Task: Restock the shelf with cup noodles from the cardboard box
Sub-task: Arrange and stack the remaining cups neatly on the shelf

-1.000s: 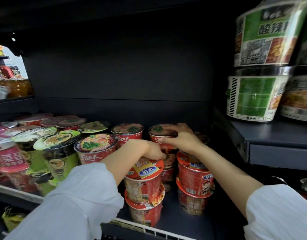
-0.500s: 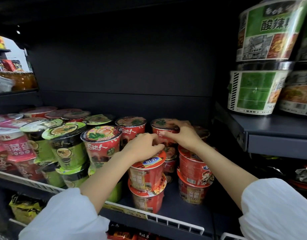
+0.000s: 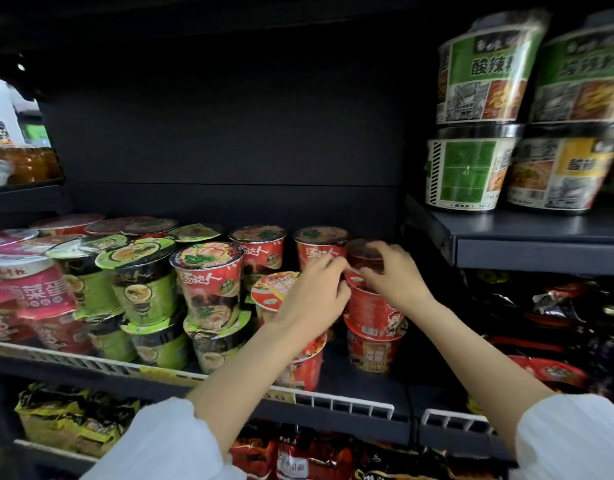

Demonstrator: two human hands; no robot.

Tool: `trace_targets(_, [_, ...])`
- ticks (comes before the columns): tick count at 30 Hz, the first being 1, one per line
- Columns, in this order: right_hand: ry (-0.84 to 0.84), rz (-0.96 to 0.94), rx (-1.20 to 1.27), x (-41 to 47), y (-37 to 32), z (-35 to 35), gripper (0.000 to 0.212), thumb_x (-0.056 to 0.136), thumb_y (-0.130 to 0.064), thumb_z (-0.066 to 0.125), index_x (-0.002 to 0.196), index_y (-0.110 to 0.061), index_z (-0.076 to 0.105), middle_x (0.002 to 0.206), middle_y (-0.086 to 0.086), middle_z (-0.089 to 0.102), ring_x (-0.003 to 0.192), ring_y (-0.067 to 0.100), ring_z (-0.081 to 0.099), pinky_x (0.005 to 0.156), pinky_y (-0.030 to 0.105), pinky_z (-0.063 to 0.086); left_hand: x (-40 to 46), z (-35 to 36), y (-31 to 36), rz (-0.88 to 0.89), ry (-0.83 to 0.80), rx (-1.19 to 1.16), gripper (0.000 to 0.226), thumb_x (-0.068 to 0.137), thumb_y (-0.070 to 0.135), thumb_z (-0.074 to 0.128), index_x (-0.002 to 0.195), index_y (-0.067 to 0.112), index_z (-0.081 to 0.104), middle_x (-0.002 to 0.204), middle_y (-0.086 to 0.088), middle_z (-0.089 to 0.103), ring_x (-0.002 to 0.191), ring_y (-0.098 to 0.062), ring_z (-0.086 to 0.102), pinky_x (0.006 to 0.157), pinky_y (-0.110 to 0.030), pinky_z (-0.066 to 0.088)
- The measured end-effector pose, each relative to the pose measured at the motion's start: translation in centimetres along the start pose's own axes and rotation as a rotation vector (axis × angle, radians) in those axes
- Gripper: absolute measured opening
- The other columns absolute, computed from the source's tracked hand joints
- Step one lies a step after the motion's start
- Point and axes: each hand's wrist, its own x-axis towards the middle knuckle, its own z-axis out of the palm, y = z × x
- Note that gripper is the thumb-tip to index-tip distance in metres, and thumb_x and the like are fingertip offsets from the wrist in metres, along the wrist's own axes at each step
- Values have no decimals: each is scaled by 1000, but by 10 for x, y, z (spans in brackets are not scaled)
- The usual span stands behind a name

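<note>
Two stacks of short red cup noodles stand at the right end of the black shelf. My left hand lies over the top cup of the left stack, its fingertips reaching toward the right stack. My right hand sits on the lid of the right stack's top cup, fingers curled at its rim. A lower red cup sits under it. Taller red cups stand behind. No cardboard box is in view.
Green cups and pink cups fill the shelf's left half, stacked two high. Large green bowls stand on a higher shelf to the right. Dark packets lie under that shelf, more packets on the shelf below.
My right hand has come forward off the tall back cup onto the front right stack. My left hand has slid right across its cup. The view has pulled back and lowered.
</note>
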Motion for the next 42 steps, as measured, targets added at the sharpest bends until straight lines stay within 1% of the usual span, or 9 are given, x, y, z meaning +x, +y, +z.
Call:
trace_targets(7, [-14, 439, 297, -41, 31, -1, 86, 82, -48, 65, 149, -20, 18, 150, 18, 28, 137, 34, 29, 112, 43, 30, -7, 37, 17, -402, -258, -327, 52, 95, 21, 49, 142, 8, 32, 142, -11, 40, 131, -23, 40, 104, -30, 34])
trace_targets(11, [-80, 534, 741, -45, 46, 2, 84, 84, -42, 63, 151, -21, 17, 149, 6, 37, 134, 22, 39, 101, 30, 32, 1, 47, 15, -391, -229, -375, 67, 90, 24, 56, 147, 11, 23, 145, -10, 35, 135, -23, 35, 107, -32, 34])
trace_targets(14, [-201, 505, 821, -46, 65, 8, 95, 60, -24, 63, 147, -21, 26, 135, 6, 52, 121, 18, 48, 98, 31, 35, 5, 49, 20, -313, -208, -334, 88, 90, 22, 60, 152, 16, 0, 157, -8, 6, 143, -22, 21, 110, -30, 31])
trace_targets(18, [-353, 457, 626, -42, 75, 26, 103, 64, 0, 74, 145, -25, 16, 129, 5, 51, 120, 21, 50, 104, 41, 41, 8, 51, 17, -82, -190, -39, 64, 94, 22, 55, 150, 20, 23, 159, -5, 4, 148, -21, 3, 118, -38, 22])
trace_targets(21, [-312, 469, 479, -40, 74, 47, 137, 34, -24, 89, 145, -33, 9, 134, 5, 43, 126, 23, 44, 105, 48, 41, 12, 46, 16, 57, -234, 185, 50, 97, 24, 48, 144, 17, 35, 152, -7, 30, 144, -21, 20, 113, -32, 26])
trace_targets(25, [-179, 459, 415, -43, 75, 64, 135, 29, -32, 92, 143, -25, 21, 130, 6, 47, 121, 24, 50, 101, 49, 46, 15, 33, 21, 75, -240, 311, 43, 95, 21, 52, 137, 13, 46, 138, -9, 48, 126, -26, 49, 97, -35, 43])
trace_targets(31, [-272, 416, 287, -63, 81, 67, 139, 6, -68, 82, 130, -20, 40, 124, 3, 53, 113, 18, 55, 96, 43, 51, -1, 11, 26, 82, -298, 251, 40, 94, 27, 54, 132, 15, 52, 133, -5, 50, 118, -22, 52, 93, -33, 45])
trace_targets(38, [-270, 331, 231, -95, 42, 42, 105, 45, -39, 92, 133, -14, 39, 124, 3, 45, 124, 17, 35, 106, 34, 37, -14, 2, 41, 185, -148, 457, 59, 84, 64, 49, 117, 15, 55, 112, 0, 56, 102, -19, 57, 68, -27, 38])
trace_targets(42, [-301, 312, 215, -96, 41, 41, 101, 51, -37, 90, 135, -15, 38, 128, 3, 46, 128, 18, 30, 107, 33, 32, -14, 0, 40, 260, -166, 489, 54, 90, 57, 45, 132, 23, 52, 117, -1, 55, 103, -21, 59, 69, -27, 38])
